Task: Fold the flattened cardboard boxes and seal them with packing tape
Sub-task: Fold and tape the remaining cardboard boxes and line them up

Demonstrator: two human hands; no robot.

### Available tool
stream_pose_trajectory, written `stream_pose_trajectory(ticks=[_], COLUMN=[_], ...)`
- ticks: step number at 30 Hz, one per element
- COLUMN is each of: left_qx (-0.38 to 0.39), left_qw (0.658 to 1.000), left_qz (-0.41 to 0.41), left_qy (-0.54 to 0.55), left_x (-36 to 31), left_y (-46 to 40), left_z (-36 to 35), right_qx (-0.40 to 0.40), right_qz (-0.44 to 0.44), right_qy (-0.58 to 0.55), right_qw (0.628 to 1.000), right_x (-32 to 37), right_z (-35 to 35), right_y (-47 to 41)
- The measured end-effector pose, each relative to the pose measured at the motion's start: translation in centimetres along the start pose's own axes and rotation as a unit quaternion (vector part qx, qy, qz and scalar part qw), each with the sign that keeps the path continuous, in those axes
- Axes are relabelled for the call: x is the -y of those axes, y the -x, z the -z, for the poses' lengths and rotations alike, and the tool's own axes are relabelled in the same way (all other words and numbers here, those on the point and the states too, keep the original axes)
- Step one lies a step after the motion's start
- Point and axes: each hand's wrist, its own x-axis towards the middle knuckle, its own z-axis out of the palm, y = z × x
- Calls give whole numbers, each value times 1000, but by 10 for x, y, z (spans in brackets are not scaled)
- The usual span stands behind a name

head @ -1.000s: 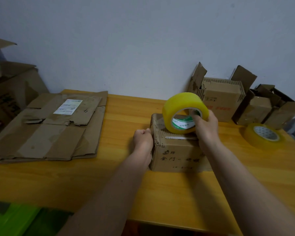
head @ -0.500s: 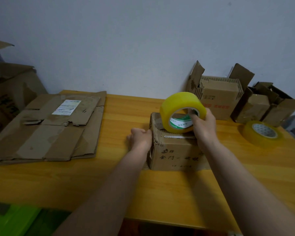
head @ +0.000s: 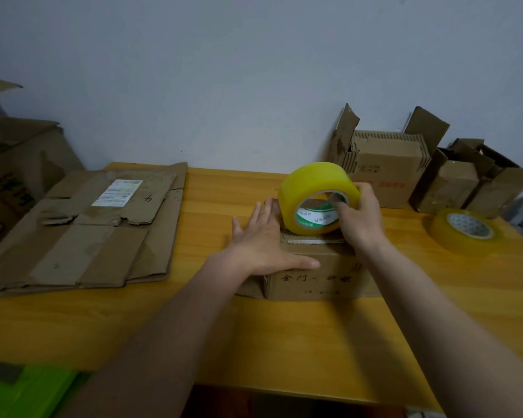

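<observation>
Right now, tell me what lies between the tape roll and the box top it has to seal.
Nothing visible: the tape roll, gripped by the right hand, already sits on the box; the left hand presses flat beside it.

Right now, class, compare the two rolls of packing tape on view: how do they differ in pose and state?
1. The yellow roll stands on edge atop the small box; the spare roll lies flat on the table.
2. The right hand grips the yellow roll; nothing touches the spare roll.
Both have a printed white-and-green core.

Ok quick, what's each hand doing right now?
Left hand: open, flat on the small cardboard box.
Right hand: gripping the yellow tape roll.
</observation>
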Motion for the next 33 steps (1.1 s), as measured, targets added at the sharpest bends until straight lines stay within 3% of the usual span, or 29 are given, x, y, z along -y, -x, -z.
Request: stream_pose_trajectory(ticks=[6, 11, 16, 20, 25, 33], left_qx=[29, 37, 37, 49, 53, 53], left_qw=[998, 998, 997, 996, 996, 996], left_qz=[13, 13, 15, 16, 17, 21], left_qy=[-50, -56, -66, -72, -69, -69], left_x=[-5, -10, -11, -11, -14, -16], left_y=[4, 4, 2, 1, 1, -1], left_z=[6, 8, 6, 7, 6, 4], right_qx=[39, -4, 26, 44, 30, 20], right_qz=[62, 106, 120, 164, 139, 136], right_qy=[139, 243, 104, 173, 300, 333], right_qw=[988, 964, 987, 970, 943, 933], right_x=[9, 6, -9, -5, -16, -45], right_z=[34, 78, 81, 92, 127, 126], right_y=[-12, -24, -23, -27, -34, -41])
